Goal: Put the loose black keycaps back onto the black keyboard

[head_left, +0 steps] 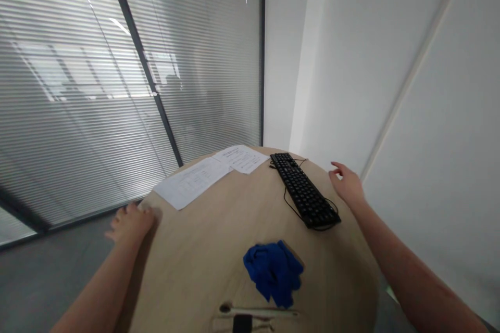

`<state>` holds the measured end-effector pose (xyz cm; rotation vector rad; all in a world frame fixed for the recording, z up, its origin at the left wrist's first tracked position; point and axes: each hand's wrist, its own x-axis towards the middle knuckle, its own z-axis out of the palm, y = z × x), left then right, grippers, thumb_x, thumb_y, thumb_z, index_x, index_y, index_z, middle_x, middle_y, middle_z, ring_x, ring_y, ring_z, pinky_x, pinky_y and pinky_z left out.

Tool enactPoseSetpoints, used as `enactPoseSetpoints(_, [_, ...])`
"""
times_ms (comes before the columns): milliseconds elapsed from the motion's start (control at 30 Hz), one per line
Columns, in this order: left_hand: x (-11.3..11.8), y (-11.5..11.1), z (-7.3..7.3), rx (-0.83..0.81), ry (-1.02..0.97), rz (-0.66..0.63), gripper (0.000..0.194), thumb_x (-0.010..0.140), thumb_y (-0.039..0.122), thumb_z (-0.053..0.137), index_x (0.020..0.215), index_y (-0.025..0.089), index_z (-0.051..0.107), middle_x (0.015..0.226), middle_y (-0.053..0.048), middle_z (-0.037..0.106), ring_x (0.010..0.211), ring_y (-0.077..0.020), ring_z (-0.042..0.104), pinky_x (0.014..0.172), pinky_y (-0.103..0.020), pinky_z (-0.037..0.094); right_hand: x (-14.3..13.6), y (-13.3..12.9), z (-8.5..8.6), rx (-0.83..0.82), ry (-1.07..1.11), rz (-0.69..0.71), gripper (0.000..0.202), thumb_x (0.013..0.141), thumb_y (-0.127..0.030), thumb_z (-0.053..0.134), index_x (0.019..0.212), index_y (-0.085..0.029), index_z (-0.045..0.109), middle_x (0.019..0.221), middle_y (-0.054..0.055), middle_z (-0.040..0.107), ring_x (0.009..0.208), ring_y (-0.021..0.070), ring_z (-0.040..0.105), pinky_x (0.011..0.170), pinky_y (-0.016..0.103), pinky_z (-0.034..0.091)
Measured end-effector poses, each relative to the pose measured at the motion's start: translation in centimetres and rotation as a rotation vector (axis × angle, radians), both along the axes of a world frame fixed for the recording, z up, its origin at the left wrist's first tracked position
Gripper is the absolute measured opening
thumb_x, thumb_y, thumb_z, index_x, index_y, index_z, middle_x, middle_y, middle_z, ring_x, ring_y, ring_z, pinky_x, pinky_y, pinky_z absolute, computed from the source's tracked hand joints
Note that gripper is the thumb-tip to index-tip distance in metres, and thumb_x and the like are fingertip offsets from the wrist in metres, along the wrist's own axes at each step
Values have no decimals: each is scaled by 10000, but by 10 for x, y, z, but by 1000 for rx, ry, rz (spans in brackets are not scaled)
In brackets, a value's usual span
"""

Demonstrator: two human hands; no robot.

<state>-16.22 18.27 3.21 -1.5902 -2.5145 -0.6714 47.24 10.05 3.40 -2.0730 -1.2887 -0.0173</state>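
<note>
My left hand (130, 222) is at the left rim of the round wooden table (219, 223), its fingers apart and nothing in them. Past the right rim, near the wall, my right hand (346, 183) holds nothing, with its thumb and index finger apart. Nearest to it lies a black keyboard (302, 187), its cable looped around and beneath it. A crumpled blue cloth (273, 272) rests on the near part of the table. In front of the cloth is a long slim tool with a dark round end (260, 312), too blurred to name.
Two printed paper sheets (195, 182) lie along the far left rim, overlapping slightly. A small black block (242, 323) sits at the bottom edge beside a pale piece. Behind the table stand a glass partition with blinds (211, 62) and a white wall (351, 62).
</note>
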Motion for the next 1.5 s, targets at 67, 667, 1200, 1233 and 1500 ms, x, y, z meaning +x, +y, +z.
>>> enactPoseSetpoints(67, [-15,12,-6,-91,-58,11,664,917,466,467,1396,8,492,1396,-359,519,1234,-547,542,911,-713,464,33,9,-24,-195,35,-158,657,980,-484,431,1580,-220,386,1413,133,581,1311,311,559,1128,456,440])
enactPoseSetpoints(667, [-10,-1,-13,-163,-24,-30,626,856,482,524,1354,110,604,1463,-287,512,1332,-514,488,1015,-669,459,52,15,-81,-488,50,-134,687,1014,-562,276,1573,-170,351,1420,236,532,1346,378,541,1096,541,439])
enactPoseSetpoints(1200, [-25,3,-28,-144,-36,-45,607,831,477,516,1337,166,645,1447,-234,553,1287,-479,544,995,-614,498,60,18,-92,-515,6,-151,690,1004,-561,264,1523,-133,416,1361,261,578,1260,366,607,1059,535,458])
enactPoseSetpoints(1233, [-26,3,-29,-144,-38,-43,604,828,476,522,1334,171,648,1447,-230,553,1282,-477,547,993,-613,499,60,18,-93,-515,4,-149,692,1004,-558,269,1533,-135,407,1366,261,576,1261,364,607,1058,534,459])
enactPoseSetpoints(1500, [-13,-1,-24,-114,-27,-21,606,848,449,510,1369,157,617,1451,-240,535,1315,-474,507,1028,-651,446,62,17,-91,-526,4,-151,717,998,-573,258,1567,-154,378,1390,248,560,1295,371,580,1061,539,462])
